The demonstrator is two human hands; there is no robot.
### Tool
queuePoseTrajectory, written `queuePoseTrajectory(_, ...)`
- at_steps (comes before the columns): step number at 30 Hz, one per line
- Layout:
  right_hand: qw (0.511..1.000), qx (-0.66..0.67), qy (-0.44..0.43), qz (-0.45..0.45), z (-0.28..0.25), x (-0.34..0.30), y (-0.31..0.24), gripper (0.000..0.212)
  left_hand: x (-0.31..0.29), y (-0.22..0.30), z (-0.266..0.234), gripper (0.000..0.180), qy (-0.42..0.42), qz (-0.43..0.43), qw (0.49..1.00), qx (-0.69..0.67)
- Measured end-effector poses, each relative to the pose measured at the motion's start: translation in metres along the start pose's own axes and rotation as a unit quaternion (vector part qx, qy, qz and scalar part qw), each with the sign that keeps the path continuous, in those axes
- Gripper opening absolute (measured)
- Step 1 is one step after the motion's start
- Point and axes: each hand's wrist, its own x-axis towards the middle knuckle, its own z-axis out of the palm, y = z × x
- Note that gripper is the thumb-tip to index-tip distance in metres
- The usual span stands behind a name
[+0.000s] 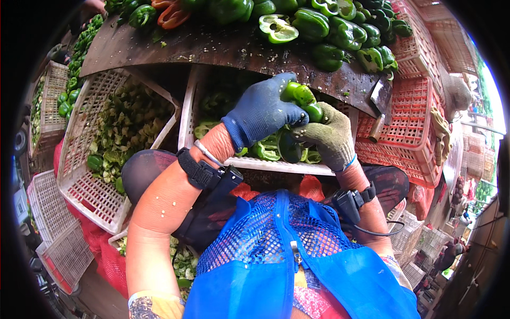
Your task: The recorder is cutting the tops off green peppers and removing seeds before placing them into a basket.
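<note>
A green bell pepper (302,94) is between my two hands, over the near edge of the board. My left hand (263,110), in a blue glove, is closed round its left side. My right hand (330,132), in a grey-green glove, grips its lower right side; the fingers partly hide the pepper. Just below them stands a white crate (276,166) with cut green pepper pieces (265,150) in it. On the dark board (175,50) beyond lie several green peppers (311,24), some halved, and a red pepper (173,16).
A cleaver (380,97) lies at the board's right edge, its handle jutting out. Red crates (398,135) are stacked at right. To my left, a white crate (66,159) holds pepper trimmings (127,122). Red mesh sacking (109,260) lies below it.
</note>
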Motion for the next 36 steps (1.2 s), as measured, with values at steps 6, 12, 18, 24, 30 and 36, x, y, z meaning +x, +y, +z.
queuePoseTrajectory(6, 0.974, -0.206, -0.098, -0.013, -0.037, 0.02, 0.003, 0.031, -0.004, 0.016, -0.025, 0.046, -0.07, -0.051, 0.994, -0.069)
queuePoseTrajectory(12, 0.903, -0.364, 0.024, -0.228, -0.017, 0.025, 0.002, 0.06, -0.017, 0.02, -0.023, 0.07, -0.003, 0.039, 0.911, 0.41)
queuePoseTrajectory(18, 0.995, -0.089, -0.037, -0.036, 0.022, 0.014, -0.001, 0.035, -0.033, 0.031, -0.01, 0.078, -0.073, 0.123, 0.909, 0.391)
queuePoseTrajectory(24, 0.983, 0.135, -0.123, -0.013, 0.029, 0.01, 0.017, 0.02, -0.048, 0.027, -0.016, 0.073, -0.016, 0.142, 0.929, 0.342)
queuePoseTrajectory(30, 0.876, 0.435, -0.196, 0.068, 0.042, 0.01, 0.026, 0.03, -0.052, 0.014, -0.026, 0.048, 0.166, 0.237, 0.945, 0.155)
queuePoseTrajectory(36, 0.944, -0.3, 0.002, -0.134, 0.0, 0.039, 0.007, 0.053, -0.071, 0.049, -0.091, 0.038, 0.362, 0.06, 0.93, -0.012)
